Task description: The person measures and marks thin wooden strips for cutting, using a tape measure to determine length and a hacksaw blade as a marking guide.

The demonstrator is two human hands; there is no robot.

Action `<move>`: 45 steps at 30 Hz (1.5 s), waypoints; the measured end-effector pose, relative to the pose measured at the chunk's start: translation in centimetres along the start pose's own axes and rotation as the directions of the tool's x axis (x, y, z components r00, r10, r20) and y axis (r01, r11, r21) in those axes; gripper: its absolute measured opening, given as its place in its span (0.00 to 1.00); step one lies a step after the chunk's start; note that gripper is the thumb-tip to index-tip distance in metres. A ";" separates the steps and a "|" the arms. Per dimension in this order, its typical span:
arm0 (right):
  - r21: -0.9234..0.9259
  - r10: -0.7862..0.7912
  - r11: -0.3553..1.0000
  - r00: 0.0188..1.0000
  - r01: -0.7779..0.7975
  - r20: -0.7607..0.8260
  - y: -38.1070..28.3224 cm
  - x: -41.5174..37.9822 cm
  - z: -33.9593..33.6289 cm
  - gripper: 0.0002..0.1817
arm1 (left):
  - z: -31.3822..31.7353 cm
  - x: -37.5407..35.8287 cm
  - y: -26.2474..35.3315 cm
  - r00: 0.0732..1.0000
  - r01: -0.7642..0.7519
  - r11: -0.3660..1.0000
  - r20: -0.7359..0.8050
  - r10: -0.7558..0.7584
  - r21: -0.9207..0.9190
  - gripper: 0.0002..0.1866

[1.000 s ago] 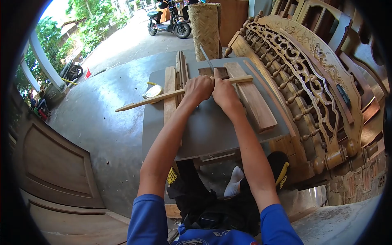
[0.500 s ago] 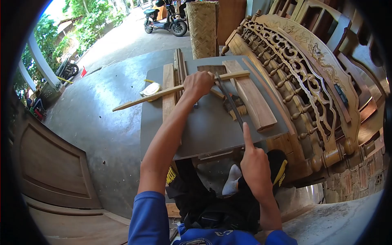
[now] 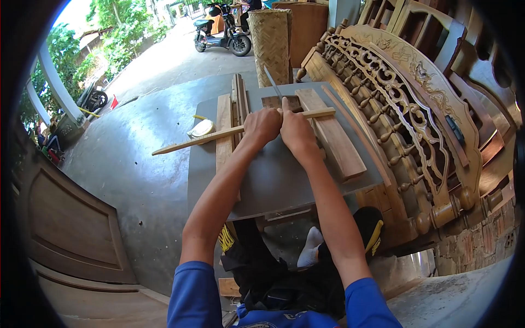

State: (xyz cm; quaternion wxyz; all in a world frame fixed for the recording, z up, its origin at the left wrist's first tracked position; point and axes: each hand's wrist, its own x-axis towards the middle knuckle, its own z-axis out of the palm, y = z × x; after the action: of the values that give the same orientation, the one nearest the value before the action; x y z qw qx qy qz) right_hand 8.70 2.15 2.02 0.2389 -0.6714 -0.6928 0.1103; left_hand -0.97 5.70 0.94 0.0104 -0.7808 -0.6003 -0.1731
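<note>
My left hand (image 3: 262, 127) is closed round a long, thin wooden stick (image 3: 197, 141) with a pointed left end, lying across two wooden pieces on the grey tabletop (image 3: 262, 186). Right beside it, my right hand (image 3: 296, 130) grips a long narrow metal tool (image 3: 272, 82), whose blade points away past the far edge of the table; its handle is hidden in my fist. Under the stick are a flat board (image 3: 225, 117) on the left and a thicker board (image 3: 333, 136) on the right. A small dark wooden block (image 3: 273, 102) sits just beyond my hands.
A round tape measure (image 3: 201, 128) lies at the table's left. Carved wooden furniture (image 3: 394, 93) leans along the right side. A rolled woven mat (image 3: 270, 44) stands behind the table, a scooter (image 3: 221, 35) farther back. Wooden panels (image 3: 71, 218) are at lower left.
My right hand has moved forward and up beside my left hand, and the metal tool has slid away from me across the stick. My left hand still holds the stick.
</note>
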 end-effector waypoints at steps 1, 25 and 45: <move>-0.002 0.004 1.000 1.000 -0.004 -0.004 0.0 -0.5 0.0 0.28 | 0.1 -0.2 0.2 1.000 0.023 1.000 -0.003 -0.023 -0.015 0.19; 0.293 0.102 0.948 0.991 -0.121 0.081 4.3 -20.6 -3.9 0.33 | 0.1 -0.5 -0.3 0.991 -0.127 0.978 -0.065 0.118 -0.163 0.22; 0.154 0.091 0.980 0.971 -0.127 0.222 4.4 -17.6 -4.0 0.39 | 0.0 0.6 -2.2 0.966 -0.200 0.921 0.091 0.243 -0.336 0.18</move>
State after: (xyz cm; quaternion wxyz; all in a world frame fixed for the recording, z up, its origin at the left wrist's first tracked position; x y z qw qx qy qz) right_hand 14.24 -15.51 0.16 0.2117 -0.6703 -0.6649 0.2525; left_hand -2.88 6.83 0.71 -0.1376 -0.8444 -0.4708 -0.2154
